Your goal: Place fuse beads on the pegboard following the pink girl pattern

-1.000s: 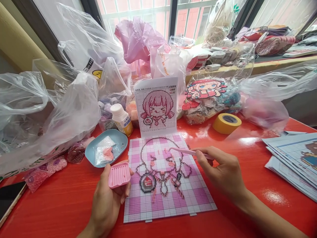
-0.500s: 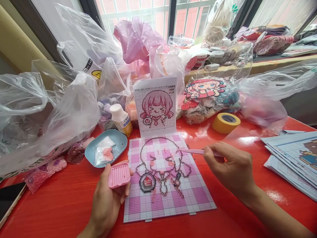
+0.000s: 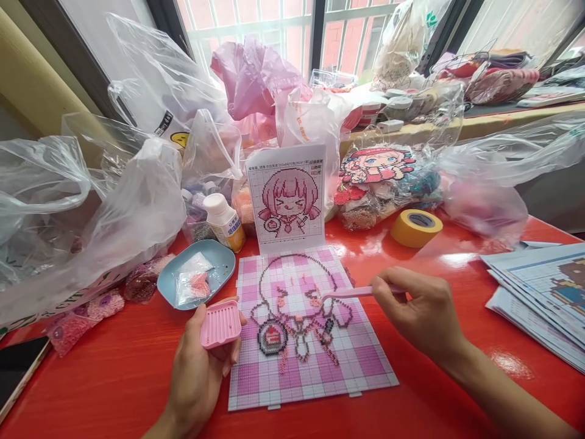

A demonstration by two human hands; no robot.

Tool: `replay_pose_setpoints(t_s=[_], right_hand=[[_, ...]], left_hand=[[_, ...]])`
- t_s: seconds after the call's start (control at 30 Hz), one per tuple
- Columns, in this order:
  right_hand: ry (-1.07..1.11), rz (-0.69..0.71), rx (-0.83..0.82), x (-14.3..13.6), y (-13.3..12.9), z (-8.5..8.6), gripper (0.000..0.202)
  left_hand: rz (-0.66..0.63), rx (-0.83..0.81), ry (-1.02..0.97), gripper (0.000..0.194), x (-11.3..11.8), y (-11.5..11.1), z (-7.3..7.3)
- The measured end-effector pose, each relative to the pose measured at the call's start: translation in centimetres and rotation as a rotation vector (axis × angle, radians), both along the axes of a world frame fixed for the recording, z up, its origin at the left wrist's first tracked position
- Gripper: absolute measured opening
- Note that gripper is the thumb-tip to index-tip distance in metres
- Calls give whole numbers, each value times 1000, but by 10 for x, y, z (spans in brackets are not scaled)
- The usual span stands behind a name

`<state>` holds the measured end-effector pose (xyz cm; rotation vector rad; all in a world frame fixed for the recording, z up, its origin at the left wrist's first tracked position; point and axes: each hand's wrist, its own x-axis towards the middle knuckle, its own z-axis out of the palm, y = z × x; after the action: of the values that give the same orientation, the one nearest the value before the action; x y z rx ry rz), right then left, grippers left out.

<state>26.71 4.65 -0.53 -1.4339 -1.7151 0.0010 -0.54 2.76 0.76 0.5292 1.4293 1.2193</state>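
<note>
Left of the pegboard, my left hand [image 3: 196,366] is closed around a small pink ridged bead tray [image 3: 221,324], with a few tiny beads in its grooves. My right hand [image 3: 418,314] pinches pink tweezers [image 3: 351,292], whose tip points down at the right cheek of the bead figure. Whether the tip holds a bead is too small to tell. The pink-and-white checked pegboard [image 3: 315,378] lies flat, carrying a girl's face outlined in dark and coral beads. Behind it stands a printed pattern sheet [image 3: 291,201] of a pink-haired girl.
A blue dish [image 3: 171,277] with small bead bags sits at left, beside a white bottle [image 3: 223,221]. Yellow tape [image 3: 415,228] and stacked papers [image 3: 542,299] lie at right. Plastic bags [image 3: 150,189] crowd the back. A phone [image 3: 21,372] rests at the left edge.
My right hand has lowered slightly, taking the tweezers' tip down and a little left, from near the hair outline to the right cheek. My left hand keeps the tray almost still.
</note>
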Motion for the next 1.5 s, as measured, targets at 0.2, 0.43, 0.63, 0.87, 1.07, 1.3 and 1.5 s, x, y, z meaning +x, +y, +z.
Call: replay_pose_setpoints(t_s=[0.2,0.43,0.63,0.87,1.07,1.3,1.5], right_hand=[[15,-83,49,3,2,3,29],[-293,-385,128,16,11,-9,25],[-464,-455,-120,18,13,-16,23],[-497,-434,-298,11,12,-16,18],[-446,-385,-431,8,12,-12,19],[-114,-273,-466,-6,6,6,24],[442,179,-590,-67,-26,38,58]], left_hand=[[-6,25,6,43,1,0,2],[6,-10,0,43,0,0,2],[-11,43,-27,42,1,-2,4],[-187,124,-172,41,-1,-7,11],[-360,167,-256,52,2,-6,11],[-439,248,-275,43,6,-12,12],[-504,264,-313,44,22,-24,28]])
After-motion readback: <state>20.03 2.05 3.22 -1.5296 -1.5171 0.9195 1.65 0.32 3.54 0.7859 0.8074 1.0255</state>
